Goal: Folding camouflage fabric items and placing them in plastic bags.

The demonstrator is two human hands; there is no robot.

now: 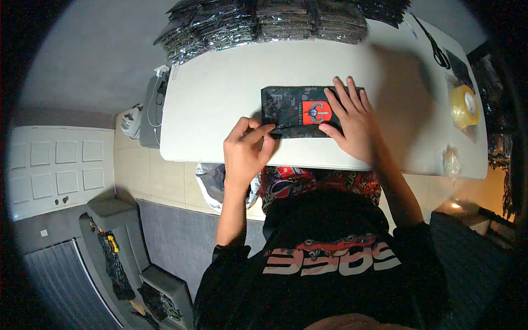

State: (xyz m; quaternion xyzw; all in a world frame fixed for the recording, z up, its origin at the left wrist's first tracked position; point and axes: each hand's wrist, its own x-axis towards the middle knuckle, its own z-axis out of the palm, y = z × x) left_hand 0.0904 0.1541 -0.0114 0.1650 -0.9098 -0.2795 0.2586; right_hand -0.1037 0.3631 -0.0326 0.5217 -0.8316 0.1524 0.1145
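A flat, rectangular dark camouflage packet [286, 104] lies on the white table, with a red emblem panel [315, 113] on its upper face. My right hand [355, 126] rests flat over the packet's right end, fingers stretched out and spread. At the near left corner, my left hand [247, 151] is closed, its index finger and thumb at the packet's edge. The left hand's remaining fingers are curled in. What lies under my right palm is hidden.
Tall stacks of dark plastic-wrapped packets [264, 22] line the far edge of the white table [214, 99]. On the right are black scissors [438, 55], a yellowish tape roll [465, 104] and crumpled clear plastic [452, 162]. A white bag [212, 184] is below the near edge.
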